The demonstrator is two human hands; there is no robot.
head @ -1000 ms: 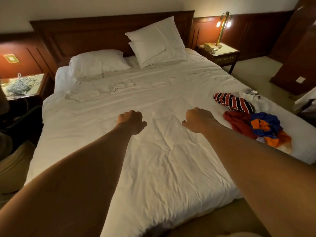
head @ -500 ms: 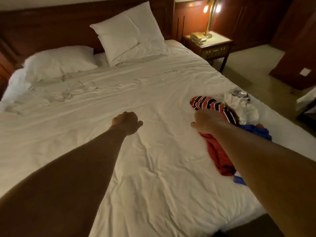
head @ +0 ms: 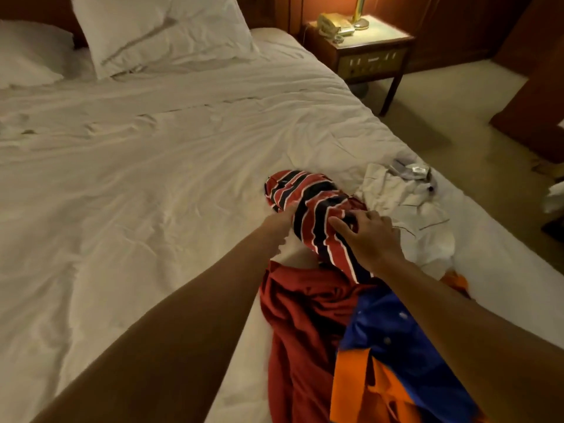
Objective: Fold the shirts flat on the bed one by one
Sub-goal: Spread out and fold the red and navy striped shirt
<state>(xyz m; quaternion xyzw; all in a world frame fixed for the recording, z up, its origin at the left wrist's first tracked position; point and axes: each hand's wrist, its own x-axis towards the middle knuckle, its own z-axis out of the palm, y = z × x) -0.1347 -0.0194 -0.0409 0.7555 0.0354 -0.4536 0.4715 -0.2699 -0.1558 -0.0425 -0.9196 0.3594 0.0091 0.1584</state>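
A crumpled red, black and white striped shirt (head: pixel 308 206) lies on the right half of the white bed (head: pixel 146 190). My left hand (head: pixel 276 232) reaches its left edge, with straight fingers touching the cloth. My right hand (head: pixel 370 236) rests on its right side, thumb spread and fingers lying over the fabric. Nearer to me lie a dark red shirt (head: pixel 299 319) and a blue and orange shirt (head: pixel 393 349), partly under my right forearm. A white shirt (head: pixel 409 209) is bunched up to the right of the striped one.
Two white pillows (head: pixel 164 32) lean at the head of the bed. A wooden nightstand (head: pixel 369 56) with a phone and a lamp base stands at the bed's far right corner. Carpeted floor (head: pixel 457 123) runs along the bed's right edge. Small items (head: pixel 412 170) lie beyond the white shirt.
The view has swung right and closer to the pile of shirts. Both hands moved right from the bare sheet, uncurled from fists, and now touch the striped shirt.
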